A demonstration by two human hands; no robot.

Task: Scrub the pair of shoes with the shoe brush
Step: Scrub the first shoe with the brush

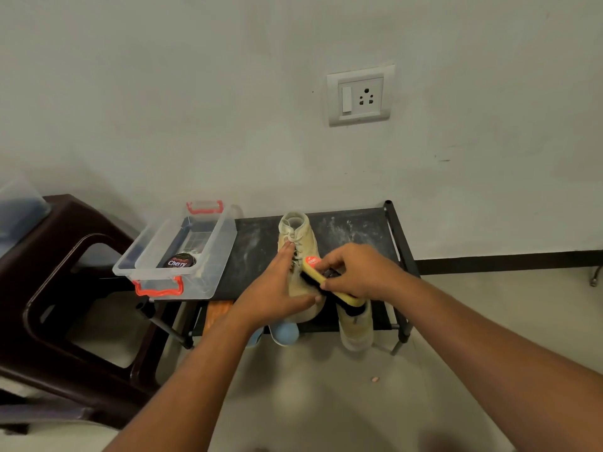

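Clear box (213, 252), red handles: tin (181, 261) marked "Cherry" inside. My right hand (359, 272) grips yellow brush (315, 267), red label unreadable. My left hand (277, 288) flat on shoe (298, 228), fingers straight.

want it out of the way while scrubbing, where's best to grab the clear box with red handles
Probably the near red handle of the clear box, reached from the front: it juts out towards the person at the box's short end, while the far handle sits close to the wall.
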